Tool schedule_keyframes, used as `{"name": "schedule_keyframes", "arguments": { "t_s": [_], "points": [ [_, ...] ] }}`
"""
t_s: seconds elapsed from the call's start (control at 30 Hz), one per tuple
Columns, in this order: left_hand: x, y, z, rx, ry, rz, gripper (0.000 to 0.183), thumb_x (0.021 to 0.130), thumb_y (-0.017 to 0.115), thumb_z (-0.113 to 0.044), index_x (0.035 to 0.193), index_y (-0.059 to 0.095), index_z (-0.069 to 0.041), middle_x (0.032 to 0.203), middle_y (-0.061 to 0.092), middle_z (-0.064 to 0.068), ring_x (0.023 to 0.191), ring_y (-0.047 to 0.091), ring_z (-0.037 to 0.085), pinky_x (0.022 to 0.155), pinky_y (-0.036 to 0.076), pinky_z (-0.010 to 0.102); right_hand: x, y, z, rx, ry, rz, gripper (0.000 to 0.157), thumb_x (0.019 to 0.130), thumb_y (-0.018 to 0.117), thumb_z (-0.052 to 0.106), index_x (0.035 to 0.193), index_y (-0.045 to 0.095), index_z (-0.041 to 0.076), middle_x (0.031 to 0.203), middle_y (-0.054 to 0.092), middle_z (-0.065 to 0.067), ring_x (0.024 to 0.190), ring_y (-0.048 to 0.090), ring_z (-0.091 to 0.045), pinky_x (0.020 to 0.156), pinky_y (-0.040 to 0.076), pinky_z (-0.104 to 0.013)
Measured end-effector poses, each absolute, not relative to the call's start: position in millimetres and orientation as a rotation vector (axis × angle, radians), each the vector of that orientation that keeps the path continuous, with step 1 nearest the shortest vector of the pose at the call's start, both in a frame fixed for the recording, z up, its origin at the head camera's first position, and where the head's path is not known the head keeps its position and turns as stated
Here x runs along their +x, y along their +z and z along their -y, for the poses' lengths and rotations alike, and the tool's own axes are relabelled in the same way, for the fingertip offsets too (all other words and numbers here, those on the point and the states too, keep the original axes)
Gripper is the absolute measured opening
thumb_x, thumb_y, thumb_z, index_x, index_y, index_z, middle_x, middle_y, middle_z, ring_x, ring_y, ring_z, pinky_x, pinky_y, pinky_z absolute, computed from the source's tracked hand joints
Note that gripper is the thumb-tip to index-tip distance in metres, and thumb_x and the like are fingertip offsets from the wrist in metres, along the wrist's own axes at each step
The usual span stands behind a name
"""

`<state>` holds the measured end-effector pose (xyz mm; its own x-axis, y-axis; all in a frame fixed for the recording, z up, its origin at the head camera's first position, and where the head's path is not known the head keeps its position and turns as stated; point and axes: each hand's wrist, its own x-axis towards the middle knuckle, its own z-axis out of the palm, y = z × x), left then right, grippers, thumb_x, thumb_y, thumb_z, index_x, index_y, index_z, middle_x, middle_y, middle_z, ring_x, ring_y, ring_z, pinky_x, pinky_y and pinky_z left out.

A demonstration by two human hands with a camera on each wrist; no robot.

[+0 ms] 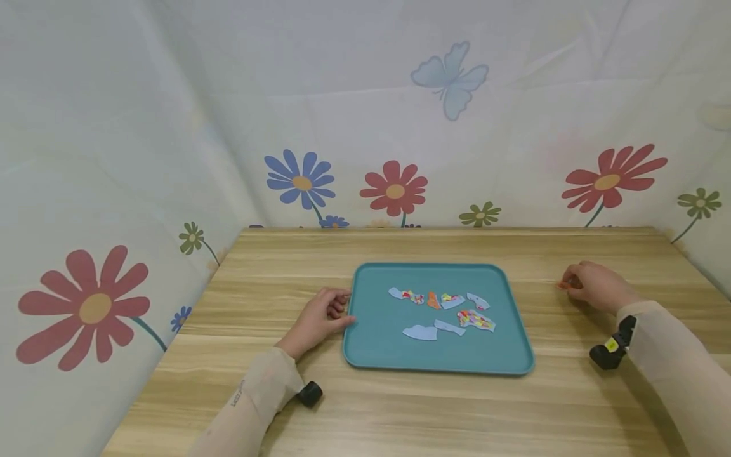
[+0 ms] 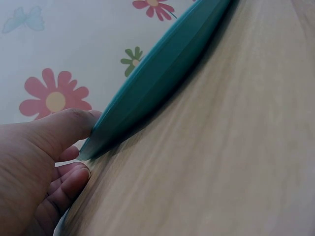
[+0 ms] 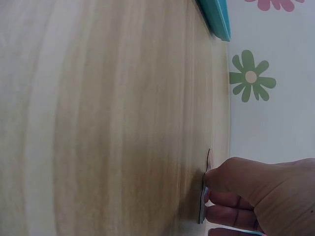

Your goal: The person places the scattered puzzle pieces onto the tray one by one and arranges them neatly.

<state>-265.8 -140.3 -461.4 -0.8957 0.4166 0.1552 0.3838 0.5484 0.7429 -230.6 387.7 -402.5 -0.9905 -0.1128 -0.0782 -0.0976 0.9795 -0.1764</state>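
A teal tray (image 1: 377,352) lies on the table, bearing several flat, irregular puzzle pieces. Among them are a pale blue piece (image 1: 421,332), an orange piece (image 1: 434,300) and a multicoloured piece (image 1: 476,320). At the tray's left edge, my left hand (image 1: 320,320) holds the rim, thumb on it and the other fingers curled beside the outside; the left wrist view shows this thumb (image 2: 76,123) close up. To the right of the tray, my right hand (image 1: 602,287) pinches a thin orange puzzle piece (image 1: 562,285) low over the tabletop. From the right wrist, that piece shows nearly edge-on, partly hidden by the fingers.
The wooden table (image 1: 434,419) reaches back to a white curtain (image 1: 342,82) printed with flowers and a butterfly. More curtain hangs along the left side. Black wrist cameras sit below the left hand (image 1: 310,394) and the right hand (image 1: 608,355).
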Motion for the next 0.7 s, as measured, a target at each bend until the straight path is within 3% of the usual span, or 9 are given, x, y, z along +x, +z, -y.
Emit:
{"name": "schedule_keyframes", "arguments": {
  "t_s": [0.4,0.7],
  "points": [
    [-266.8,-462.0,139.6,0.697,1.29,-2.735,0.052,0.083,0.076,-0.017,0.129,0.056,-0.003,0.108,0.056,0.01,0.089,0.055,0.013,0.08,0.052,0.024,-229.7,-403.6,-384.8,-0.195,-0.214,-3.071,0.019,0.082,0.072,0.007,0.091,0.059,-0.004,0.08,0.056,-0.012,0.071,0.052,-0.021,0.068,0.05,-0.041],
    [-266.0,-461.1,139.7,0.698,1.295,-2.732,0.052,0.083,0.076,-0.017,0.129,0.056,-0.003,0.107,0.056,0.01,0.089,0.054,0.014,0.079,0.052,0.024,-228.5,-402.2,-385.4,-0.137,-0.201,-3.056,0.024,0.081,0.074,0.01,0.094,0.06,-0.005,0.082,0.06,-0.014,0.072,0.055,-0.022,0.07,0.052,-0.043]
  ]
}}
